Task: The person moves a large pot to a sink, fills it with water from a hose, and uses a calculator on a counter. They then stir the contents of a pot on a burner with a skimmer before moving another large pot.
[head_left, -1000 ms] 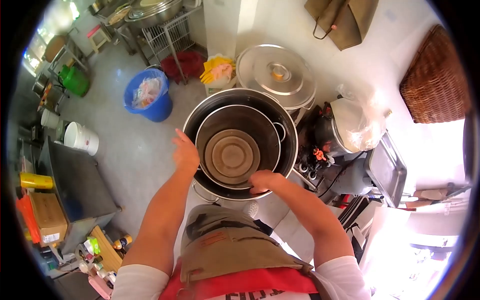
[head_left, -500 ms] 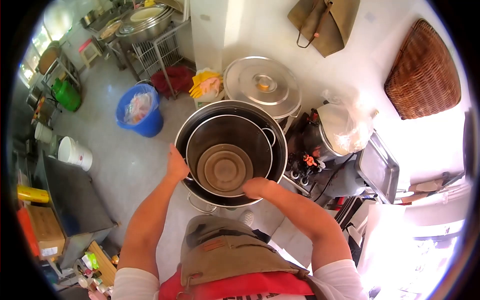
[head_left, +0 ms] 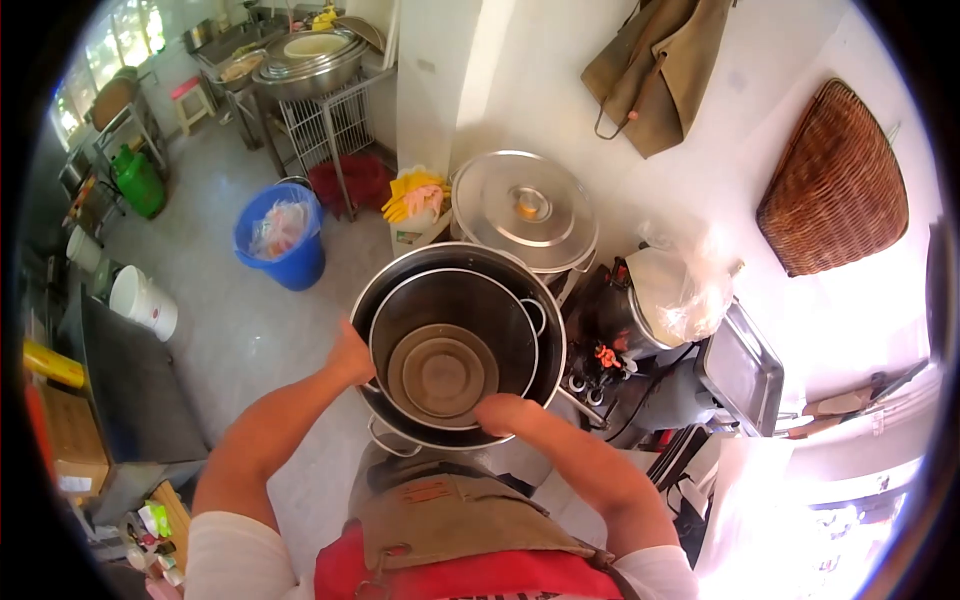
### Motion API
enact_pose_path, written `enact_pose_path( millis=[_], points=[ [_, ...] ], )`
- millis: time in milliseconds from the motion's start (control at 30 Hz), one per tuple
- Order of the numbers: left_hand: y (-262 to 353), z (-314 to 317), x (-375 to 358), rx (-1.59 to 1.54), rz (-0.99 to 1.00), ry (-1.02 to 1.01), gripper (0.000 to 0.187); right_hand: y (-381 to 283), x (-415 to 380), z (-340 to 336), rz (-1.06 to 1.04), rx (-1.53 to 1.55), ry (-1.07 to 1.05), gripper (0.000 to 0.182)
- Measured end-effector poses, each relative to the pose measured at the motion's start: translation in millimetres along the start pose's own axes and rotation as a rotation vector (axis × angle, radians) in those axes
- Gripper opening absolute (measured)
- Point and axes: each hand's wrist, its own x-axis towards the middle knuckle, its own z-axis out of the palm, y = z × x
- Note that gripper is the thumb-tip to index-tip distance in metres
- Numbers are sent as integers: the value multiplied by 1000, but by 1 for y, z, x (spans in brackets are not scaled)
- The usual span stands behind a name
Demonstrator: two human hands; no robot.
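A large dark pot (head_left: 552, 300) with a metal rim stands in front of my body. Inside it sits a smaller pot (head_left: 450, 300) with a loop handle at its right, and a round brownish base shows at its bottom. My left hand (head_left: 350, 355) is closed at the left edge of the pots; its fingertips are hidden behind the rims. At the lower right, my right hand (head_left: 505, 413) grips the rim of the smaller pot, with fingers curled over it.
A lidded pot (head_left: 525, 205) is just beyond. Right of it are a stove (head_left: 590, 375), a pot with a plastic bag (head_left: 655, 300) and a metal tray (head_left: 740, 365). A blue bucket (head_left: 290, 262) stands left, near yellow gloves (head_left: 410, 195). A metal counter (head_left: 140, 390) is far left.
The view has tilted up, so the pots and surroundings appear lower. Both hands keep their places at the pots, and the smaller pot remains inside the large one.
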Motion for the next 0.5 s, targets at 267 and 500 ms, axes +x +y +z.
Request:
enact_pose_path(
  millis=[267,500],
  points=[
    [-29,15,13,-284,168,-249,55,-20,-31,-9,-59,-6,17,20],
    [-12,-52,-4,661,593,-348,15,-40,-92,-73,-106,-189,190,16]
  ],
)
